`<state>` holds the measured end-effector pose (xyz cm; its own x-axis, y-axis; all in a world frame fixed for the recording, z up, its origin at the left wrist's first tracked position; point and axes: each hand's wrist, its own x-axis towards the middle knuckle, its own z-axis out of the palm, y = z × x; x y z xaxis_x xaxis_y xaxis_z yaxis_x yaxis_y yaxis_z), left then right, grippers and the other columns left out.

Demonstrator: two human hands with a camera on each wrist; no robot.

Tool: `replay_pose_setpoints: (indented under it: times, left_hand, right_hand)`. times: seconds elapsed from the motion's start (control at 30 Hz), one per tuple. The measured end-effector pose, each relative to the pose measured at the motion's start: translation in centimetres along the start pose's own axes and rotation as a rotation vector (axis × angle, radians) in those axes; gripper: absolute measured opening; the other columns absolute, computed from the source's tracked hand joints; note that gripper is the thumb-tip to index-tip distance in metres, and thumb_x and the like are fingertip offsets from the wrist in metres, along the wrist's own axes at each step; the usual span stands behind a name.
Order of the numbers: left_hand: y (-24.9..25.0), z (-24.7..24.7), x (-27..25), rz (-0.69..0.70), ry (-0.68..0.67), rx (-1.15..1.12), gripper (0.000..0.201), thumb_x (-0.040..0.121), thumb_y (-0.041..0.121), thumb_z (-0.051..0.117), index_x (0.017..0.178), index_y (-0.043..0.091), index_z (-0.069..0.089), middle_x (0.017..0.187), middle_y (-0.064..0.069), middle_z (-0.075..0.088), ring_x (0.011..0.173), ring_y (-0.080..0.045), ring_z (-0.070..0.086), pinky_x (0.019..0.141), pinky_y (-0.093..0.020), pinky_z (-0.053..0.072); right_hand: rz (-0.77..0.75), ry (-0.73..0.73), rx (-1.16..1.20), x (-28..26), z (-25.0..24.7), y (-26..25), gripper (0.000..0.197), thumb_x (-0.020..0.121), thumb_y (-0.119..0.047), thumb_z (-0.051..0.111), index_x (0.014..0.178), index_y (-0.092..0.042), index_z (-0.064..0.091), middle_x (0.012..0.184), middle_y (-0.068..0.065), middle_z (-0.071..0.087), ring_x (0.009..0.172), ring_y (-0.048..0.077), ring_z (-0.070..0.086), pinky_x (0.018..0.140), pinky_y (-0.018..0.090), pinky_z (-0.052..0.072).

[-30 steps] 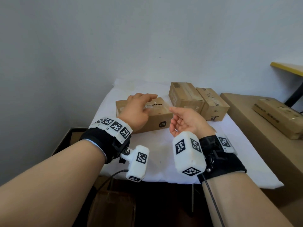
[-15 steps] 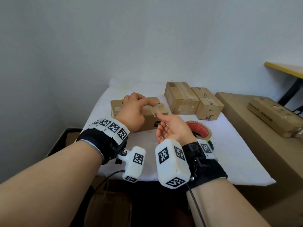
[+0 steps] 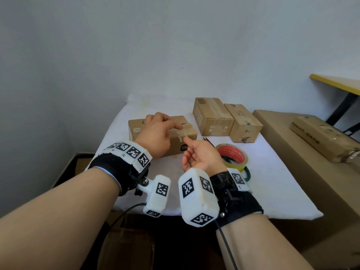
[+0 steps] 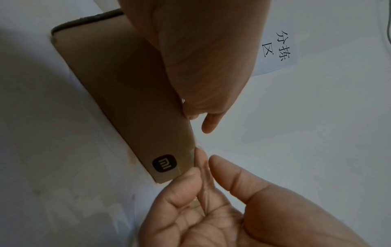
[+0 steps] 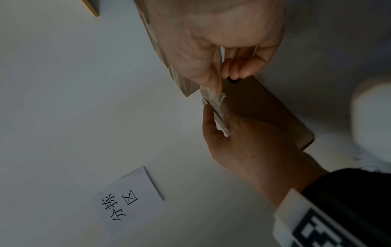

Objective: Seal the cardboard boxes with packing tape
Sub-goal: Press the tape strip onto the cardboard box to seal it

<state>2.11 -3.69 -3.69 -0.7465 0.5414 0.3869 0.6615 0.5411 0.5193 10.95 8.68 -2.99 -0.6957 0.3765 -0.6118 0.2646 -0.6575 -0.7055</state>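
Observation:
A brown cardboard box point(image 3: 175, 151) with a black logo lies on the white table point(image 3: 272, 182). My left hand point(image 3: 165, 127) rests on its top, index finger stretched toward the right end and pressing a clear tape strip point(image 3: 184, 134) down. My right hand point(image 3: 190, 147) is palm up just right of the box and pinches the strip's loose, crumpled end point(image 5: 213, 98). In the left wrist view the strip point(image 4: 204, 177) runs from the box corner point(image 4: 127, 100) between the right thumb and index finger. The left thumb is hidden in the head view.
A tape roll point(image 3: 232, 156) with a red core lies right of my right hand, on green-handled scissors point(image 3: 247, 172). Two more boxes point(image 3: 212, 115) point(image 3: 244, 123) stand at the back. A large carton point(image 3: 292, 152) beside the table carries a long box point(image 3: 323, 139).
My right hand has moved left to the box's right end, uncovering the tape roll, and now holds the strip's end. My left index finger has slid right along the box top.

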Motion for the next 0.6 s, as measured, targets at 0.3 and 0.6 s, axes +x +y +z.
replay_pose_setpoints:
  times: [0.3, 0.6]
  left_hand:
    - [0.34, -0.43, -0.15, 0.004, -0.043, 0.043, 0.047, 0.091, 0.007, 0.059, 0.128, 0.036, 0.064, 0.132, 0.006, 0.046, 0.129, -0.021, 0.029, 0.112, -0.034, 0.024]
    - [0.28, -0.25, -0.08, 0.049, -0.086, 0.162, 0.048, 0.093, 0.006, 0.053, 0.126, 0.038, 0.066, 0.14, 0.007, 0.047, 0.131, -0.023, 0.027, 0.101, -0.022, 0.016]
  right_hand:
    - [0.002, 0.003, -0.006, -0.12, -0.01, -0.02, 0.015, 0.09, -0.013, 0.076, 0.095, -0.007, 0.063, 0.079, 0.0, 0.055, 0.062, 0.009, 0.051, 0.054, 0.02, 0.044]
    - [-0.016, 0.021, -0.035, 0.04, -0.1, 0.14, 0.012, 0.091, -0.013, 0.074, 0.095, -0.006, 0.064, 0.071, 0.0, 0.053, 0.059, 0.01, 0.048, 0.053, 0.023, 0.041]
